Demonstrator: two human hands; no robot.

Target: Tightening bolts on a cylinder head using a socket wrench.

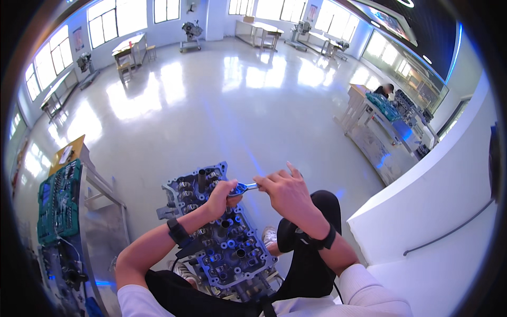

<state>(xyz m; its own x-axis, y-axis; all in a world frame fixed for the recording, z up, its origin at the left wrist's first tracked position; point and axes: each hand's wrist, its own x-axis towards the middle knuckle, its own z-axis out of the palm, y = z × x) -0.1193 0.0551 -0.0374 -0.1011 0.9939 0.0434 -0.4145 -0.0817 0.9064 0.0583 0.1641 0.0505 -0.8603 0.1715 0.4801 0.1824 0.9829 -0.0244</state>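
**Ratchet wrench between both hands, its underside out of sight**

The ratchet wrench (241, 188) appears over the upper right edge of a grey metal cylinder head (240, 264). The left hand (222, 199) is curled around the ratchet's head, thumb alongside it; the right hand (288, 191) pinches the shiny handle, one finger raised. Fingers cover the underside and the handle's end, so whether a socket is fitted cannot be told. The left forearm and its black wristband (178, 231) hide part of the cylinder head, and the stand beneath it is mostly covered.

At left, an open green tool case (76, 166) holds rows of metallic tools too small to tell apart. It lies on a counter (79, 148) that bends into the dark rim. On the right-hand counter (364, 142), a teal case (384, 108) has unreadable contents; a person (381, 91) behind it is partly hidden. The round wells in the cylinder head are dark inside.

Pale floor (253, 121) spreads ahead from the cylinder head toward the windows. The left counter's edge stands well apart from the hands; at right, a white partition (412, 216) slants past the right elbow.
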